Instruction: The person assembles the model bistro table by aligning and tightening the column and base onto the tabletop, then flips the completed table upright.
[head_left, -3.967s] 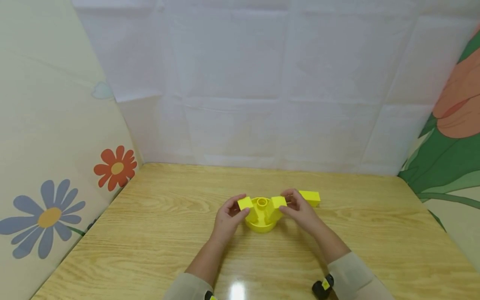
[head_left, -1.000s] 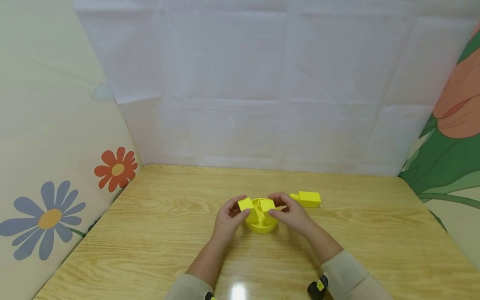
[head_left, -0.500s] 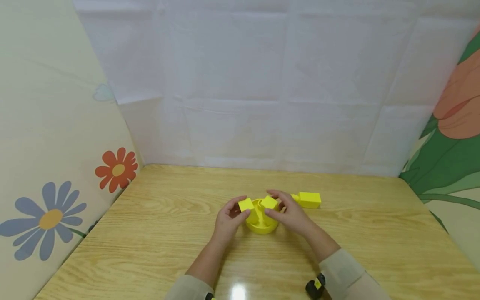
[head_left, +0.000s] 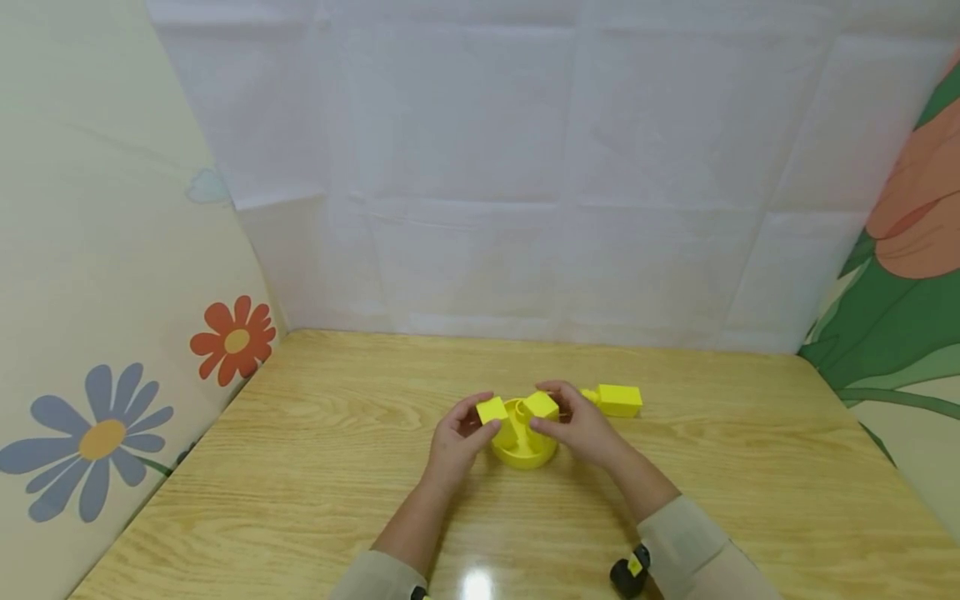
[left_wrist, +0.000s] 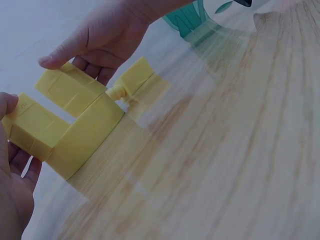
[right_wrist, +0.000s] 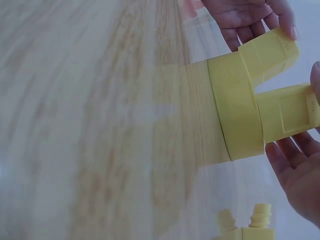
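Observation:
A round, shallow yellow base (head_left: 525, 458) with a raised ring inside rests on the wooden table. My left hand (head_left: 452, 443) pinches a yellow block (head_left: 492, 409) between thumb and fingers at the base's left side. On the right, my right hand (head_left: 588, 429) grips a second yellow block (head_left: 541, 405), its top turned at an angle. The left wrist view has both blocks, the right-hand one (left_wrist: 70, 89) and the left-hand one (left_wrist: 32, 125), rising from the base's rim. In the right wrist view the right-hand block (right_wrist: 287, 112) sits against the base (right_wrist: 237, 107); its lower end is hidden.
A third yellow block (head_left: 620, 401) with a ribbed neck lies on the table (head_left: 300, 467) just behind the right hand. A white sheet (head_left: 525, 167) hangs along the back. Flower-patterned panels stand at both sides. A black device (head_left: 628, 575) is strapped at the right wrist.
Over these seconds my right hand has shifted left with its block, which now stands closer to the left one and is turned. The left hand keeps its grip and place.

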